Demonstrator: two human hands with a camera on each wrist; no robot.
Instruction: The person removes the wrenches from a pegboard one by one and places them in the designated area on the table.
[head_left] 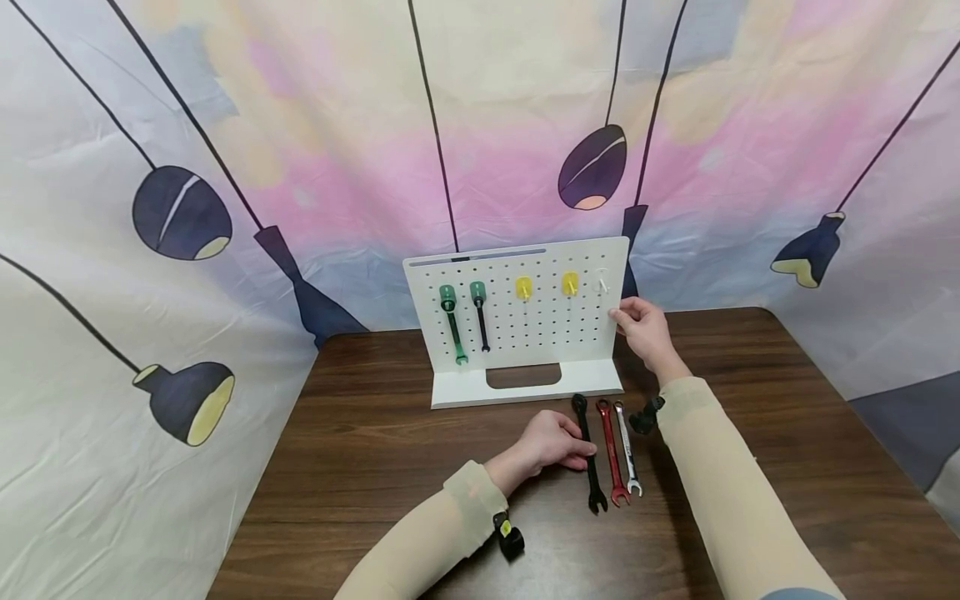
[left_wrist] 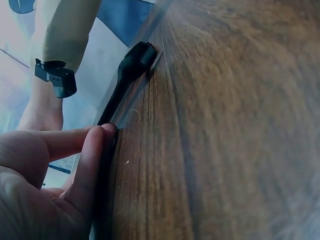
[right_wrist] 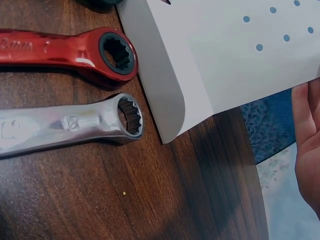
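My left hand (head_left: 553, 442) pinches the shaft of a black combination wrench (head_left: 589, 467) between thumb and fingers; the left wrist view shows the wrench (left_wrist: 131, 65) against the tabletop. A red wrench (head_left: 612, 450) and a silver wrench (head_left: 628, 450) lie beside it, their ring ends toward the pegboard. My right hand (head_left: 647, 333) grips the right edge of the white pegboard (head_left: 540, 333), thumb on the front, other fingers partly hidden behind. A green wrench (head_left: 454, 333) and a dark slim wrench (head_left: 482, 325) hang on green hooks at the board's left.
Two yellow hooks, a left one (head_left: 523, 288) and a right one (head_left: 570, 283), and a clear hook (head_left: 602, 282) sit on the board with nothing hanging. The board stands near the back of the brown wooden table (head_left: 360, 450), before a patterned curtain (head_left: 337, 167).
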